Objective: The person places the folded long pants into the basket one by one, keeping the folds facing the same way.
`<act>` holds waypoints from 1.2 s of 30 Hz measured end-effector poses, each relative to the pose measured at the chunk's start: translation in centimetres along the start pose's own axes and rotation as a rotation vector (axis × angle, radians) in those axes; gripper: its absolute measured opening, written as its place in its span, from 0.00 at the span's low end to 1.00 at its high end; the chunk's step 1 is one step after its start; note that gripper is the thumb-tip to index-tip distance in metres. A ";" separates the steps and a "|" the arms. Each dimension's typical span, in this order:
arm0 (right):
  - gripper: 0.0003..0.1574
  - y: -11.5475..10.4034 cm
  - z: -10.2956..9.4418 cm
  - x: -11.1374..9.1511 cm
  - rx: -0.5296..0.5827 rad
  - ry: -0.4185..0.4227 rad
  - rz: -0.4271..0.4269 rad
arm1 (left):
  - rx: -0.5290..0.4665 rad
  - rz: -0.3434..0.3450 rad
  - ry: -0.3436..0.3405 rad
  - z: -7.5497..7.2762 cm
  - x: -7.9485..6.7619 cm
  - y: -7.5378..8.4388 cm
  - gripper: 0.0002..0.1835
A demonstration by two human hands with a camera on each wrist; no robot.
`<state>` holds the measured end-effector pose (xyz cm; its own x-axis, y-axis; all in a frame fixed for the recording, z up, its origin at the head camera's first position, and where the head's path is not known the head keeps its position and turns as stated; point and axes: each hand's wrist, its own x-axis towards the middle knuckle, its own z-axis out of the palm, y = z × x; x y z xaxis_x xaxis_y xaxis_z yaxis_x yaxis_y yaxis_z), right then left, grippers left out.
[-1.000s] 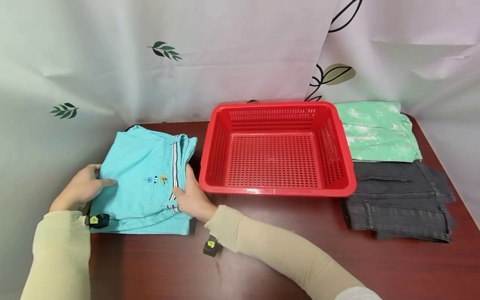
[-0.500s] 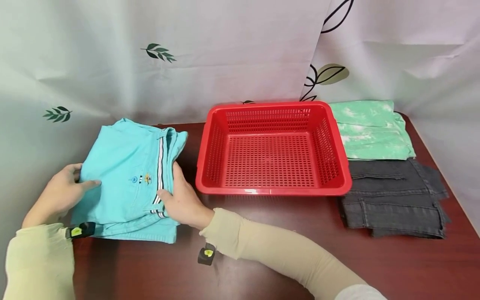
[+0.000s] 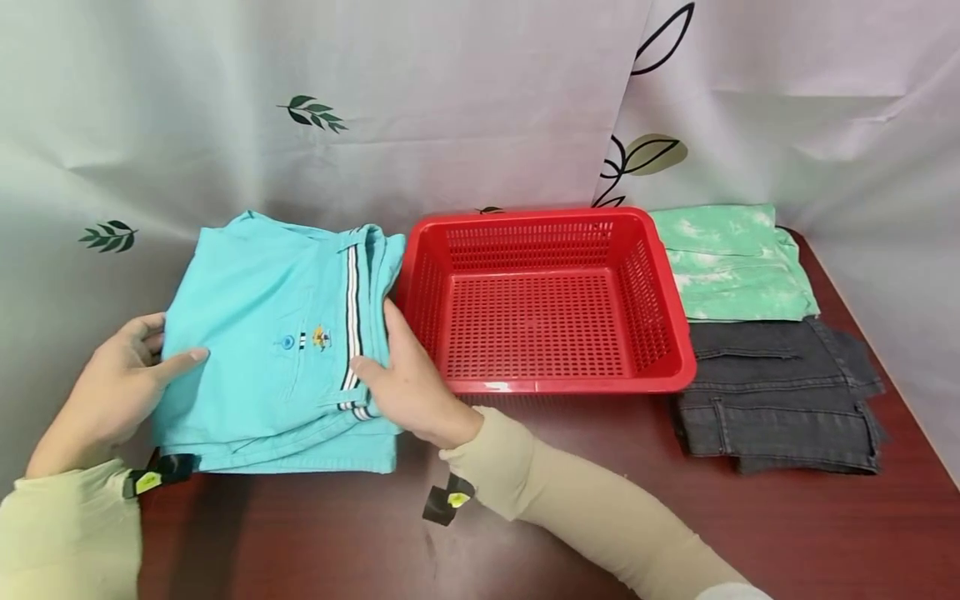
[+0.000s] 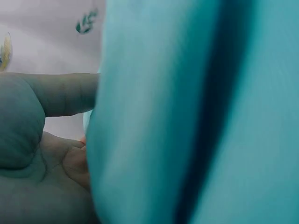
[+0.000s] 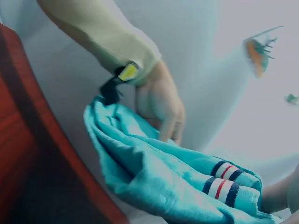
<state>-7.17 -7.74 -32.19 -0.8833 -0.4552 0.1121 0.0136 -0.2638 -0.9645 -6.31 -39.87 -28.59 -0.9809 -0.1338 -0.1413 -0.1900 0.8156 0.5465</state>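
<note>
This was a small screened-off corner fitted out for handling clothes; whether it belonged to a home or a workplace could not be told. Pale, creased sheeting (image 3: 450, 92) hung behind and on both sides of a reddish-brown worktop (image 3: 315, 533), printed with dark green sprigs (image 3: 313, 112) and, towards the right, a larger olive leaf (image 3: 656, 154) in black outline. The laundry character came from a red slotted plastic basket (image 3: 570, 386) and the clothing around it: a turquoise garment (image 3: 247, 292), a folded mottled green cloth (image 3: 731, 267) and a dark grey denim garment (image 3: 780, 392).
</note>
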 end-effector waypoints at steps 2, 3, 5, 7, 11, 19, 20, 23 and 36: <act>0.48 -0.6 -0.9 -0.2 0.019 0.010 -0.002 | -0.036 0.034 -0.017 0.1 -0.1 0.5 0.44; 0.48 -0.8 -1.3 -0.3 0.024 0.011 -0.007 | -0.061 0.053 -0.026 0.2 -0.1 0.8 0.43; 0.48 -1.2 -2.1 -0.6 0.031 0.011 -0.012 | -0.119 0.077 -0.056 0.2 -0.4 1.2 0.42; 0.48 -1.5 -2.8 -0.8 0.033 0.013 -0.016 | -0.177 0.095 -0.088 0.4 -0.6 1.6 0.40; 0.48 -1.9 -3.8 -1.3 0.039 0.017 -0.015 | -0.262 0.132 -0.114 0.8 -0.9 2.2 0.36; 0.47 -2.6 -5.5 -1.9 0.068 0.042 0.016 | -0.277 0.173 -0.090 1.5 -1.2 3.8 0.34; 0.46 -2.6 -5.7 -2.0 0.070 0.044 0.020 | -0.270 0.176 -0.086 1.6 -1.2 4.0 0.34; 0.45 -2.7 -6.1 -2.3 0.077 0.041 0.020 | -0.255 0.186 -0.075 1.9 -1.5 4.7 0.35; 0.42 -3.1 -8.5 -2.5 0.081 0.038 0.028 | -0.281 0.276 -0.079 3.6 -1.8 7.0 0.37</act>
<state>-8.98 1.38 -31.54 -0.8992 -0.4311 0.0743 0.0752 -0.3196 -0.9446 -5.76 -31.93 -27.48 -0.9924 0.1219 -0.0146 0.0657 0.6275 0.7759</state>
